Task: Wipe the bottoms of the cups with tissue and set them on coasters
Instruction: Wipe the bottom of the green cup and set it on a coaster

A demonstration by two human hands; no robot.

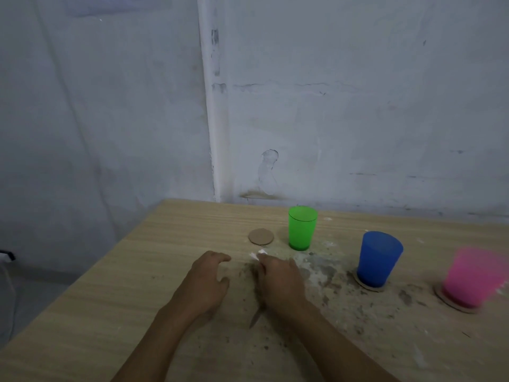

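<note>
Grip first: the left hand (210,279) hovers low over the table (110,299) with fingers loosely curved and nothing in it, while the right hand (278,279) is curled around a scrap of white tissue (261,254), of which only a corner pokes out past the knuckles.

Moving rightward from the hands, a bare round coaster (261,237) lies just beyond the left fingertips, and the green cup (302,228) stands upright on the wood just beside it, not on it. Further right, the blue cup (378,260) already sits on a coaster of its own, and the pink cup (472,279), blurred at the frame edge, does too. So two cups look finished and the green one seems to be what is left.

To do this step well, the free left hand should probably take the green cup around its middle, where the wall is wide enough for a steady hold, and tip it so the base faces the tissue. The right hand then wants the tissue bunched flat against its fingertips, rubbing across the whole bottom and around the rim of the base. The tabletop in front of the cups is gritty and stained, so the wiped cup had better go straight onto the bare coaster, centred, without touching the wood again.
</note>
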